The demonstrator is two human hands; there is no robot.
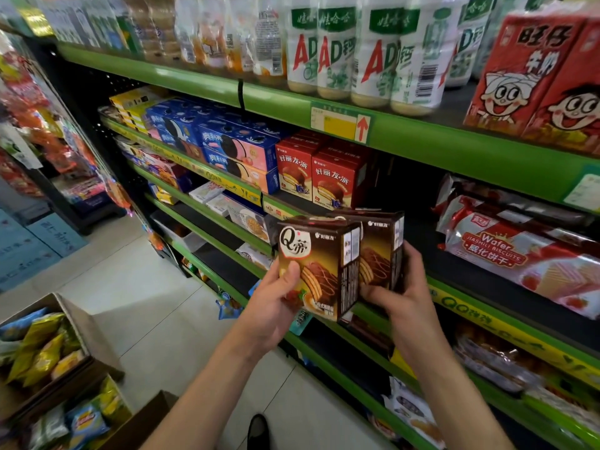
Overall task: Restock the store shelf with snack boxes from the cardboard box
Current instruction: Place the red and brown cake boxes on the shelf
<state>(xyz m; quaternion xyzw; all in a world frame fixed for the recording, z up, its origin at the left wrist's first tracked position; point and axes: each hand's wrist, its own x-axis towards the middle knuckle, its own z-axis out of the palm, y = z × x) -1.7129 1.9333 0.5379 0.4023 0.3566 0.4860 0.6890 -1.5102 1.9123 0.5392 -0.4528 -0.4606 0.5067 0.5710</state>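
Note:
Two brown snack boxes with a chocolate cake picture are held upright side by side in front of the green shelf. My left hand grips the nearer brown box from below and the front. My right hand holds the farther brown box at its lower right side. Both boxes hover just before a dark gap on the shelf, right of the red pie boxes. An open cardboard box with yellow and blue snack bags stands on the floor at the lower left.
Blue cookie boxes fill the shelf left of the red ones. Red wafer packs lie to the right of the gap. White drink bottles stand on the shelf above. Hanging snack bags line the left; tiled floor lies below.

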